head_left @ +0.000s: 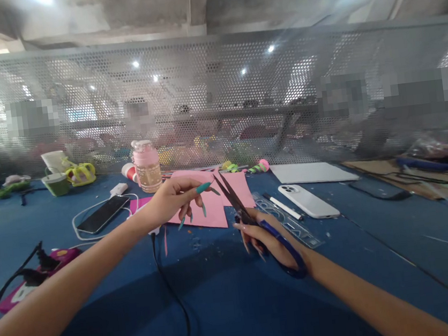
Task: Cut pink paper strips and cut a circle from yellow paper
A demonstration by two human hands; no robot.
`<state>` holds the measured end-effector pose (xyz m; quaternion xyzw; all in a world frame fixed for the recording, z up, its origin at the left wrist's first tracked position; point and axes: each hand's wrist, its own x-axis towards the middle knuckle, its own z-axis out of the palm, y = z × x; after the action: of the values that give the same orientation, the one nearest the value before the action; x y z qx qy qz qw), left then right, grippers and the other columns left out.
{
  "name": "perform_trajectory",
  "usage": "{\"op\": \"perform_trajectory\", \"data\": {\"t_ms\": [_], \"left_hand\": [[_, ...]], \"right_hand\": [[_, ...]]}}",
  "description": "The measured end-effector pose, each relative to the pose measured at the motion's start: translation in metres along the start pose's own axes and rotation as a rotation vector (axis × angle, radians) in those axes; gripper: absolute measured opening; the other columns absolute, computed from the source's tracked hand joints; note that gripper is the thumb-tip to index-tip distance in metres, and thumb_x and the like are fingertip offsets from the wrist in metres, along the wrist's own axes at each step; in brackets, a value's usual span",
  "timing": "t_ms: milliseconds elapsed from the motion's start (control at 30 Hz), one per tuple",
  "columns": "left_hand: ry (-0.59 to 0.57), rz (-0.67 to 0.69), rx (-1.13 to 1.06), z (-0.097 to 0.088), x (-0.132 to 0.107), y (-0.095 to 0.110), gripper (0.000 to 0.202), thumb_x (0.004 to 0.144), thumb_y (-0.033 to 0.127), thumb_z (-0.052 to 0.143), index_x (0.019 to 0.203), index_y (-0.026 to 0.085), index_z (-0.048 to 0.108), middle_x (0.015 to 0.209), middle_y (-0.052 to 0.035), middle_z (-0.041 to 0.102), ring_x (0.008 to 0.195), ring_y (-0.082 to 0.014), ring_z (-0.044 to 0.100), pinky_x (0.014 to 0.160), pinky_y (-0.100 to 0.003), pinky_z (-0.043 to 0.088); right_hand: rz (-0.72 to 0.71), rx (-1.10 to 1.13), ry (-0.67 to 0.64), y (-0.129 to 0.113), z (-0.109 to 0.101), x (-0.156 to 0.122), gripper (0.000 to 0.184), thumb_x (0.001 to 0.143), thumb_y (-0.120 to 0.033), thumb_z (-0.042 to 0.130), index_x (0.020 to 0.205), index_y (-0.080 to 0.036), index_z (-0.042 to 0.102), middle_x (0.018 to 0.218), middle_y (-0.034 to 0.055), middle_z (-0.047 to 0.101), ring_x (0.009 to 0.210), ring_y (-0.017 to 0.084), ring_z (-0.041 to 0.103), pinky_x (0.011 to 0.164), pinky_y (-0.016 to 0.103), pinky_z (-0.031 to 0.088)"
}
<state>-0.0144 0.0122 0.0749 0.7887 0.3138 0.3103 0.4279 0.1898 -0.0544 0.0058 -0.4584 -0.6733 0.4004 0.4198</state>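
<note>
My right hand (pixel 270 241) grips blue-handled scissors (pixel 249 216) over the blue table, blades slightly apart and pointing up and away. My left hand (pixel 176 197) hovers just left of the blade tips, thumb and forefinger pinched together near the top edge of a pink paper sheet (pixel 212 204). I cannot make out whether it holds a thin strip. The pink sheets lie flat on the table behind both hands.
A clear ruler (pixel 290 220), a white pen (pixel 283 207) and a white phone (pixel 309 201) lie to the right. A black phone (pixel 103 214) on a charger, a pink bottle (pixel 146 166) and a black cable (pixel 174 297) sit left. A perforated metal screen (pixel 216 99) closes the far edge.
</note>
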Motion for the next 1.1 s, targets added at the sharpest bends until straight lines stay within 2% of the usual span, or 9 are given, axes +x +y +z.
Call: {"op": "perform_trajectory", "data": {"t_ms": [133, 267, 367, 467, 567, 800, 1100], "left_hand": [[0.076, 0.002, -0.008, -0.002, 0.001, -0.001, 0.027, 0.082, 0.022, 0.047, 0.105, 0.016, 0.060, 0.064, 0.0021, 0.059, 0.031, -0.0005, 0.042, 0.041, -0.018, 0.041], [0.190, 0.030, -0.031, -0.004, 0.000, -0.002, 0.025, 0.084, 0.022, 0.046, 0.103, 0.015, 0.060, 0.065, 0.0022, 0.058, 0.031, 0.0008, 0.038, 0.041, -0.018, 0.041], [0.140, 0.020, -0.021, -0.002, -0.001, -0.001, 0.025, 0.083, 0.026, 0.047, 0.101, 0.015, 0.061, 0.064, 0.0022, 0.058, 0.032, 0.0007, 0.040, 0.040, -0.016, 0.040], [0.062, 0.001, -0.014, 0.003, -0.002, 0.003, 0.028, 0.082, 0.026, 0.049, 0.106, 0.015, 0.058, 0.061, 0.0029, 0.056, 0.033, -0.0005, 0.043, 0.035, -0.014, 0.037], [0.015, -0.006, -0.004, 0.007, -0.004, 0.005, 0.030, 0.082, 0.026, 0.048, 0.109, 0.015, 0.057, 0.058, 0.0033, 0.056, 0.033, -0.0011, 0.045, 0.031, -0.013, 0.033], [-0.016, 0.002, 0.000, 0.010, -0.003, 0.000, 0.025, 0.081, 0.027, 0.050, 0.098, 0.012, 0.061, 0.058, 0.0027, 0.056, 0.033, -0.0019, 0.047, 0.031, -0.013, 0.033], [-0.014, -0.005, 0.040, 0.012, -0.004, 0.000, 0.024, 0.081, 0.028, 0.050, 0.093, 0.012, 0.063, 0.055, 0.0018, 0.057, 0.032, -0.0027, 0.047, 0.032, -0.014, 0.031]], "right_hand": [[-0.010, 0.001, 0.009, -0.001, 0.001, -0.002, 0.026, 0.078, -0.044, 0.048, 0.070, -0.020, 0.042, 0.047, -0.0058, 0.047, 0.034, 0.009, 0.040, 0.033, 0.021, 0.034], [-0.005, -0.049, 0.087, -0.001, 0.002, -0.003, 0.024, 0.077, -0.042, 0.050, 0.070, -0.020, 0.043, 0.047, -0.0061, 0.045, 0.035, 0.008, 0.041, 0.033, 0.020, 0.033], [0.013, -0.032, 0.077, -0.001, 0.003, -0.003, 0.023, 0.077, -0.041, 0.050, 0.070, -0.020, 0.044, 0.047, -0.0063, 0.044, 0.036, 0.009, 0.043, 0.033, 0.019, 0.032], [0.014, 0.005, 0.038, -0.001, 0.003, -0.003, 0.025, 0.078, -0.042, 0.049, 0.070, -0.020, 0.043, 0.047, -0.0065, 0.043, 0.036, 0.009, 0.043, 0.033, 0.019, 0.033], [0.005, 0.003, 0.052, -0.003, 0.004, -0.003, 0.026, 0.077, -0.043, 0.050, 0.069, -0.020, 0.042, 0.046, -0.0066, 0.043, 0.035, 0.009, 0.043, 0.033, 0.019, 0.033], [0.007, -0.053, 0.049, -0.006, 0.005, -0.005, 0.027, 0.078, -0.045, 0.048, 0.070, -0.020, 0.042, 0.043, -0.0082, 0.040, 0.032, 0.008, 0.039, 0.033, 0.020, 0.032], [0.018, -0.086, 0.082, -0.006, 0.006, -0.005, 0.028, 0.079, -0.046, 0.047, 0.069, -0.020, 0.042, 0.041, -0.0081, 0.040, 0.031, 0.009, 0.040, 0.032, 0.019, 0.033]]}}
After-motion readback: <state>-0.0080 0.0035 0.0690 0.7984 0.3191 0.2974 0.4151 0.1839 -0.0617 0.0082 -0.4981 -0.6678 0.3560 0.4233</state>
